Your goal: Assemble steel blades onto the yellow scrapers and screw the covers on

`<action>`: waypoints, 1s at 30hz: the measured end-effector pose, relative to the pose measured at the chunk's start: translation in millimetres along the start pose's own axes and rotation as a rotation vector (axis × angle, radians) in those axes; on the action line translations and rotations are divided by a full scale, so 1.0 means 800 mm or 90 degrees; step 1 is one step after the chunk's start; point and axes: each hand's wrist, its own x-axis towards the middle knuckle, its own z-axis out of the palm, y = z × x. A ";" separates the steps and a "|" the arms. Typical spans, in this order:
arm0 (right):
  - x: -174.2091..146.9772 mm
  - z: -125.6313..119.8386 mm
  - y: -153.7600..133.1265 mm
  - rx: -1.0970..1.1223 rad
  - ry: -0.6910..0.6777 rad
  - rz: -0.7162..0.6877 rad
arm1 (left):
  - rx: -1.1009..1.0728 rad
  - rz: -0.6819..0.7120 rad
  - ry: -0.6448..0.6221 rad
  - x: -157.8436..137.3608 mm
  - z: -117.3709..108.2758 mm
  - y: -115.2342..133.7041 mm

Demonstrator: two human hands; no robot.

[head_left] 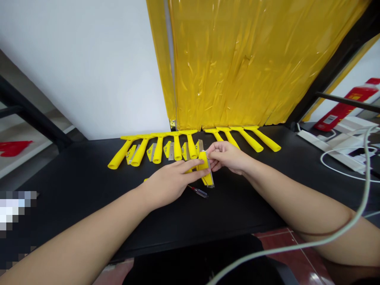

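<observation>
My left hand (173,180) steadies a yellow scraper (205,180), its fingers laid across the body and its thumb hidden. A metal blade strip runs along the scraper's right side. At that strip's upper end my right hand (223,157) is closed in a pinch; its fingertips hide whatever is between them. Just below the scraper lies a screwdriver (199,192) with a clear handle, its shaft partly behind my left hand. Smaller yellow heads with metal blades, one a blade head (169,151), lie among the handles behind my hands.
Yellow T-shaped handles (118,155) line the back of the black table (237,209), with a second group of handles (267,140) to the right. Yellow plastic sheeting (237,63) hangs behind. A white cable (366,174) loops across my right arm. A red bottle (346,105) stands far right.
</observation>
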 end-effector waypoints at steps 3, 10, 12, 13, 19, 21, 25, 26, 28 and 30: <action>0.000 0.000 0.000 -0.006 -0.008 0.001 | 0.004 -0.006 -0.034 -0.002 0.000 0.000; -0.001 0.001 0.002 -0.011 -0.024 0.001 | -0.022 -0.027 -0.054 -0.004 0.000 0.003; -0.001 0.001 0.001 -0.010 -0.025 0.001 | -0.025 -0.030 -0.049 -0.004 0.000 0.002; -0.001 0.001 0.001 -0.011 -0.022 0.002 | -0.025 -0.030 -0.047 -0.004 0.000 0.002; -0.001 0.002 -0.001 -0.016 -0.014 0.006 | -0.036 -0.018 -0.020 -0.003 -0.002 0.002; -0.001 0.002 0.000 -0.013 -0.015 0.006 | -0.045 -0.014 -0.004 -0.002 -0.004 0.002; -0.002 0.002 0.000 -0.006 -0.014 -0.002 | -0.059 -0.014 0.020 0.000 -0.004 0.001; -0.001 0.001 0.000 -0.005 -0.012 -0.006 | -0.062 -0.015 0.025 0.001 -0.004 0.000; -0.001 0.001 0.001 -0.005 -0.009 -0.010 | -0.067 -0.017 0.032 0.002 -0.004 0.000; -0.001 0.001 0.001 -0.004 -0.009 -0.012 | -0.072 -0.017 0.036 0.003 -0.004 0.000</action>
